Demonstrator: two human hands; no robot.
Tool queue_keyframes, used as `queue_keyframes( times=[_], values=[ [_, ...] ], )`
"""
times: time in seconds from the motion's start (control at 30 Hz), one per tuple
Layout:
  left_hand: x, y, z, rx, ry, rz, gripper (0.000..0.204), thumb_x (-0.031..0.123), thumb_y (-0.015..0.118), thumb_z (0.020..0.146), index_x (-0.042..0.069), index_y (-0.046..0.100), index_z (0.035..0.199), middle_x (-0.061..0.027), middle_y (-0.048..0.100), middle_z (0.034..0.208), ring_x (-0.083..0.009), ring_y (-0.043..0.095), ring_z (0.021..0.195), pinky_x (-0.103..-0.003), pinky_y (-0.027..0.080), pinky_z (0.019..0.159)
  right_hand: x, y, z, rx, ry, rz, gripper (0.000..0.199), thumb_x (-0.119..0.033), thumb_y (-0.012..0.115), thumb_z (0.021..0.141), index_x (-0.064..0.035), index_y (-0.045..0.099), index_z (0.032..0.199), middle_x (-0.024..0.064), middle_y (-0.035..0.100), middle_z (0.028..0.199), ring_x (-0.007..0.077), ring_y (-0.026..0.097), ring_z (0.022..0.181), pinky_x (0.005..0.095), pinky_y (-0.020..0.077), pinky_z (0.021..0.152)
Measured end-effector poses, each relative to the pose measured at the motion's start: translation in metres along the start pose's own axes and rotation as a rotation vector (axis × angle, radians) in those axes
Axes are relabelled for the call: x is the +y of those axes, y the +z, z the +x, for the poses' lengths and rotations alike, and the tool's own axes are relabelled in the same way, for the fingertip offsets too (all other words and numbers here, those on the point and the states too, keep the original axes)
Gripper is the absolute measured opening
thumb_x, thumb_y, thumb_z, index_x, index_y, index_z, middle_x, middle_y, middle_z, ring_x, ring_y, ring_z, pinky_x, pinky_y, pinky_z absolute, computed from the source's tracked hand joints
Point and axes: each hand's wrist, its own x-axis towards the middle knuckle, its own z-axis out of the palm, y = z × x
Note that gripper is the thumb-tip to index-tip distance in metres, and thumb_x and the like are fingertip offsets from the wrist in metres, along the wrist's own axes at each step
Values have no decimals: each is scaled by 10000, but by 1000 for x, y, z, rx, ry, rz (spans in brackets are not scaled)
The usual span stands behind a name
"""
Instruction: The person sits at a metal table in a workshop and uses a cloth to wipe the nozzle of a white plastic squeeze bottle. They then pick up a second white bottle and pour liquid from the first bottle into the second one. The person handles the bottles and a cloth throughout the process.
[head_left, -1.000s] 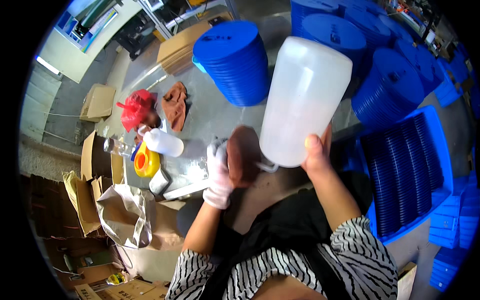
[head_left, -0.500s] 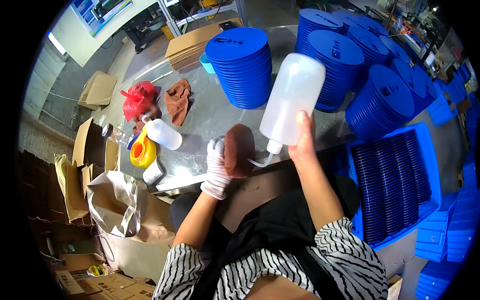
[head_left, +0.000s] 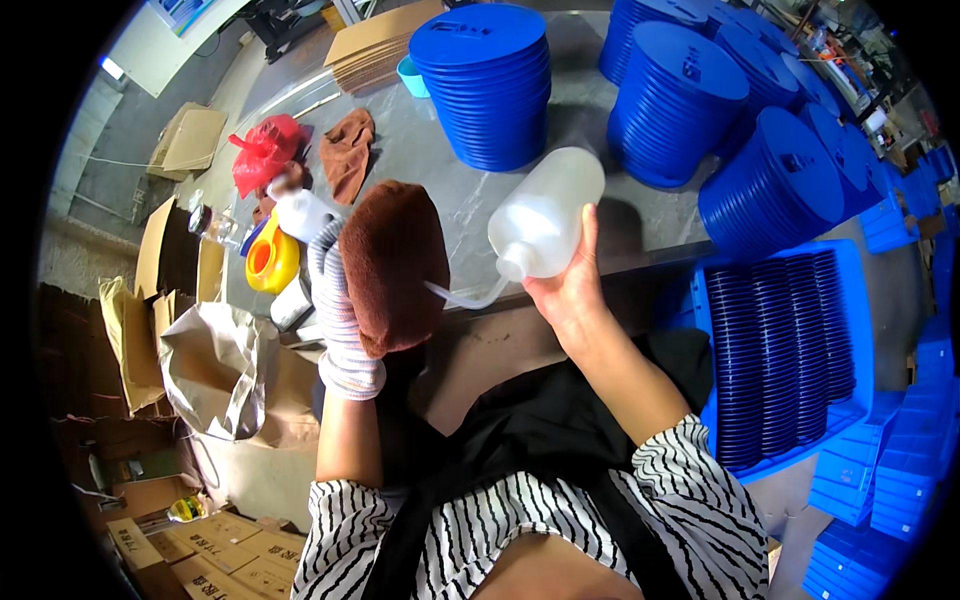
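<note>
In my left hand (head_left: 343, 335), which wears a striped knit glove, is a brown cloth pad (head_left: 398, 262) with its broad face turned up toward me. My bare right hand (head_left: 570, 292) grips a large translucent squeeze bottle (head_left: 553, 208), tilted with its neck toward me. The bottle's thin bent spout (head_left: 465, 300) points left, and its tip is at the pad's right edge; I cannot tell whether liquid comes out. Beyond the glove lie a smaller white spout bottle (head_left: 302, 212), a yellow ring-shaped container (head_left: 270, 262) and a second brown cloth (head_left: 348, 153).
Stacks of blue round discs (head_left: 480, 95) stand on the grey metal table (head_left: 440, 195). A blue crate (head_left: 865, 345) of dark ribbed stacks is on my right. To the left are a red plastic bag (head_left: 266, 152), a clear jar (head_left: 215, 226) and an open paper sack (head_left: 215, 375); cardboard sheets (head_left: 380, 45) lie behind.
The cloth pad has come up closer and moved left, turning its broad face toward me. The bottle has tipped over further, its base leaning away and lower, with its spout still near the pad.
</note>
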Motion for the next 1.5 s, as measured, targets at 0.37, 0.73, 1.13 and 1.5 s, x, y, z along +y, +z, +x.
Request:
queue_keyframes(
  times=[0.37,0.73,1.13,1.5],
  values=[
    [89,98,40,-573,1332,1913,446,158,716,652,129,634,1089,-97,583,1017,-338,558,1018,-512,394,1004,32,10,5,-74,271,222,652,-649,364,935,-139,455,1330,67,485,1337,283,488,1231,494,428,1053],
    [93,171,110,-1071,1568,2027,424,173,727,665,116,620,1072,-101,582,1026,-313,557,1014,-436,446,914,36,29,13,-25,326,526,778,-676,256,937,-48,393,1375,215,437,1347,412,488,1212,489,492,1001],
    [74,191,154,-1133,1542,2048,140,142,603,751,154,603,891,-57,568,871,-258,556,868,-400,451,789,30,13,23,-32,466,341,1062,-834,195,818,54,355,1376,270,562,1189,404,581,1111,424,564,862],
    [73,171,167,-1000,1560,2060,151,184,598,755,163,572,902,-46,570,912,-254,555,913,-426,427,873,-9,-25,3,4,100,-149,645,-623,359,956,-47,646,979,15,610,671,131,561,597,244,439,513]
  ],
)
